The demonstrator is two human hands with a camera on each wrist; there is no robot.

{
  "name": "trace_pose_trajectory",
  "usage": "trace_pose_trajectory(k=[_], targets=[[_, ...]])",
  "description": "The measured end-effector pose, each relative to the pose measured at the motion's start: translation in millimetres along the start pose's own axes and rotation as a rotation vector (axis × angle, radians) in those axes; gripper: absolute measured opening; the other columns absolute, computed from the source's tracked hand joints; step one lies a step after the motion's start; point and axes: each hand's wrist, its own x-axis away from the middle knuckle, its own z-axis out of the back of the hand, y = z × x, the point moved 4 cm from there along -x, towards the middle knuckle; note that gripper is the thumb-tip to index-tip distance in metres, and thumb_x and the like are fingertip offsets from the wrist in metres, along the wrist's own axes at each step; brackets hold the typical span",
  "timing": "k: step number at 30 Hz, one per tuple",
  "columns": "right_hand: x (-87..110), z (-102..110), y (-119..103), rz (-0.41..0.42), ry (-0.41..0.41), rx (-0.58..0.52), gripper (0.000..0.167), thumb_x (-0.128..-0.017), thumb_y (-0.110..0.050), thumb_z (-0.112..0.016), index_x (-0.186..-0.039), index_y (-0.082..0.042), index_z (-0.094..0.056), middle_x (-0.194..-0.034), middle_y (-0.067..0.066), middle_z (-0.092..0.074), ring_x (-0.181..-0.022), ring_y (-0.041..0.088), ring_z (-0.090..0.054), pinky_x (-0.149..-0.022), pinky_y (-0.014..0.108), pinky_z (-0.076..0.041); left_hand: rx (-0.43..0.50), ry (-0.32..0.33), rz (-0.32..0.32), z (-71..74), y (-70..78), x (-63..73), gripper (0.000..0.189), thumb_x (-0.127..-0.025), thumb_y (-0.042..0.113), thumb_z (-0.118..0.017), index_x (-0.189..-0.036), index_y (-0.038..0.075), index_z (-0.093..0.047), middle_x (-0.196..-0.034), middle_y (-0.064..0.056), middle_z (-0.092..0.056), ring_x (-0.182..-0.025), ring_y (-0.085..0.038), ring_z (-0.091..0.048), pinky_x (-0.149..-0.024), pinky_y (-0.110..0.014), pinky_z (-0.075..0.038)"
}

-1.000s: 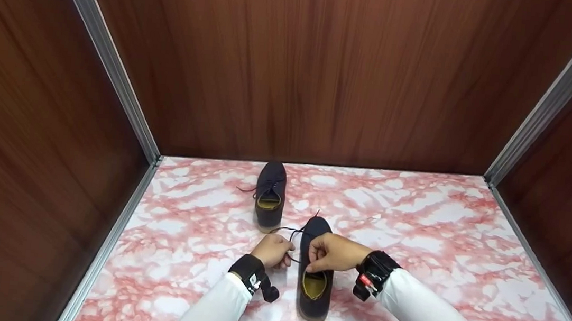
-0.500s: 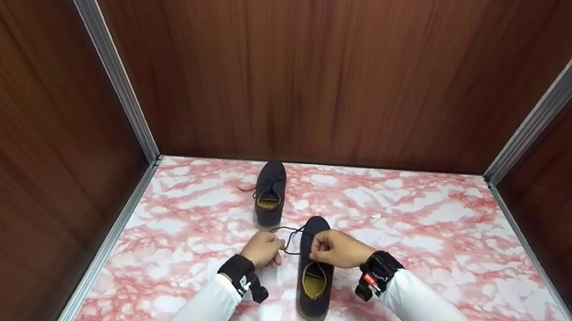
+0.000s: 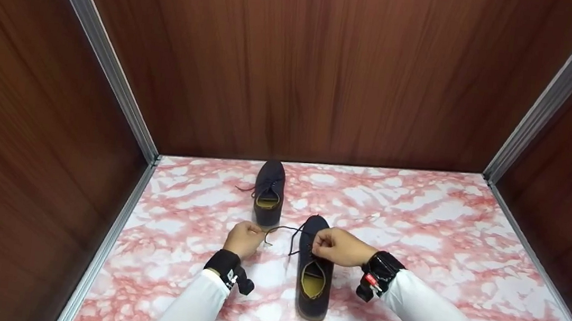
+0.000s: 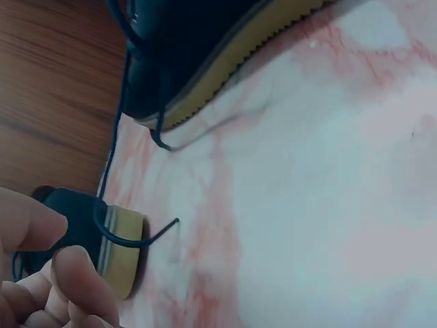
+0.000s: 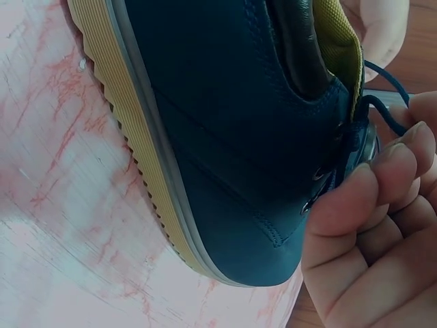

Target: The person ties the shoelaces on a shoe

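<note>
A dark navy lace-up shoe [image 3: 311,305] with a yellow lining stands upright, its toe toward the back wall. My right hand [image 3: 343,247] is over its eyelets, fingers curled, pinching a shoelace [image 5: 384,113] near the knot area; the exact grip is partly hidden. To the left of the shoe is my left hand [image 3: 245,238], fingers loosely bent. In the left wrist view a gap shows between its thumb and forefinger [image 4: 34,222], with nothing visibly held. A loose lace [image 4: 121,240] curves close by those fingertips, its tip free. Another lace end [image 3: 292,246] hangs at the shoe's left side.
A second matching shoe [image 3: 267,213] stands farther back and left, its loose lace [image 3: 246,189] lying out to the left. Both rest on a red-and-white marbled surface [image 3: 417,222]. Brown wood-look panels [image 3: 296,66] with metal corner strips enclose the back and sides.
My left hand has pulled a lace leftward, let it go, and moved left and forward beside the other lace. My right hand has shifted slightly forward along the near shoe.
</note>
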Motion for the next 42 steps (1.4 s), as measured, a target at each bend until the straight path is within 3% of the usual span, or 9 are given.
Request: trace_pose_trajectory(k=[5,8,13,20,26,32,38,42], targets=[[-1.3,0,2,-0.015,0.008,0.008,0.009,-0.096,-0.012,-0.067,-0.089,-0.009,-0.072,-0.077,-0.007,-0.064,-0.069,0.003,-0.053,-0.063,0.017,-0.043,-0.034,-0.02,-0.026,-9.7,-4.2,-5.1,0.028,-0.088,0.021,-0.072,-0.11,0.003,-0.075,-0.103,-0.013,-0.078,-0.095,-0.023,-0.071,-0.085,-0.036,-0.057],[-2.2,-1,2,-0.024,0.009,-0.004,0.009,-0.095,-0.012,-0.066,-0.09,-0.008,-0.072,-0.078,-0.006,-0.064,-0.069,0.004,-0.053,-0.062,0.018,-0.043,-0.03,-0.047,-0.05,-14.1,-3.4,-5.7,0.022,-0.091,0.018,-0.071,-0.107,0.003,-0.074,-0.099,-0.012,-0.078,-0.089,-0.021,-0.07,-0.081,-0.034,-0.057],[-3.1,-1,1,-0.032,0.001,-0.047,0.012,-0.096,-0.012,-0.064,-0.09,-0.004,-0.071,-0.077,-0.006,-0.061,-0.063,0.003,-0.05,-0.056,0.018,-0.041,-0.005,-0.077,-0.049,-15.9,-2.3,-3.8,0.013,-0.092,0.014,-0.065,-0.094,0.003,-0.071,-0.078,-0.002,-0.067,-0.069,-0.013,-0.061,-0.064,-0.025,-0.05],[-2.3,-2,4,-0.084,-0.002,-0.086,0.026,-0.102,-0.026,-0.065,-0.083,-0.008,-0.064,-0.063,-0.01,-0.052,-0.052,0.003,-0.047,-0.049,0.018,-0.039,0.075,-0.142,-0.04,-11.0,5.4,0.4,0.022,-0.098,0.025,-0.067,-0.084,0.008,-0.065,-0.062,0.006,-0.054,-0.053,-0.009,-0.055,-0.049,-0.022,-0.043],[-2.9,0,5,-0.101,0.033,-0.098,0.032,-0.104,-0.031,-0.064,-0.079,-0.011,-0.061,-0.061,-0.011,-0.049,-0.052,0.004,-0.046,-0.05,0.019,-0.038,0.097,-0.193,-0.109,-1.9,19.7,4.3,0.037,-0.104,0.033,-0.063,-0.085,0.001,-0.067,-0.055,0.007,-0.049,-0.049,-0.009,-0.05,-0.048,-0.022,-0.04],[-4.6,4,7,-0.134,0.123,-0.067,0.03,-0.102,-0.026,-0.064,-0.075,-0.014,-0.059,-0.063,-0.011,-0.046,-0.056,0.005,-0.046,-0.054,0.019,-0.038,0.127,-0.227,-0.184,7.5,33.9,9.2,0.036,-0.104,0.032,-0.063,-0.084,0.004,-0.072,-0.053,0.01,-0.046,-0.05,-0.006,-0.044,-0.05,-0.021,-0.036],[-5.1,11,12,-0.183,0.211,-0.066,0.027,-0.099,-0.019,-0.064,-0.073,-0.015,-0.057,-0.066,-0.01,-0.049,-0.057,0.007,-0.045,-0.053,0.02,-0.037,0.244,-0.338,-0.173,11.0,45.6,19.6,0.028,-0.102,0.024,-0.066,-0.092,-0.001,-0.076,-0.061,0.007,-0.055,-0.054,-0.005,-0.05,-0.052,-0.019,-0.041],[-5.3,15,17,-0.196,0.228,-0.065,0.022,-0.097,-0.016,-0.065,-0.076,-0.009,-0.062,-0.067,-0.009,-0.05,-0.058,0.008,-0.046,-0.052,0.021,-0.038,0.309,-0.433,-0.164,8.8,53.2,27.8,0.024,-0.1,0.019,-0.066,-0.1,-0.003,-0.075,-0.071,0.004,-0.063,-0.059,-0.006,-0.06,-0.055,-0.02,-0.05]])
